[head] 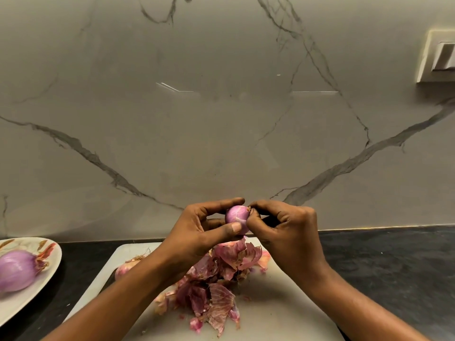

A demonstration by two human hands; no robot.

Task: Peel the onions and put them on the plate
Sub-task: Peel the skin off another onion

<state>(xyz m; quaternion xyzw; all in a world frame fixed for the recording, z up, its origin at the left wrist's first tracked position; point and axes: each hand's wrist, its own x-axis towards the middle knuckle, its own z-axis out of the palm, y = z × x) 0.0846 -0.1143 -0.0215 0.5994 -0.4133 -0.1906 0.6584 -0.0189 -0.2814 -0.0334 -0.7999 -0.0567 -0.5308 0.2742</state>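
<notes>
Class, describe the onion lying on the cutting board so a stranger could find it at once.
Start at the white cutting board on the dark counter. Left of the heap of peels, half hidden behind the left forearm, lies the onion on the board. Unlike the onion on the plate, it sits on the board.

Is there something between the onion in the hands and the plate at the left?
Nothing visible. The onion is held above the cutting board; only bare dark counter separates the board from the plate.

**Marble wall over a dark worktop**

A glossy grey marble wall [221, 107] with dark veins fills most of the view, catching thin light reflections. A pale switch plate [437, 57] sits at far right. Below runs a dark speckled worktop [394, 262].
</notes>
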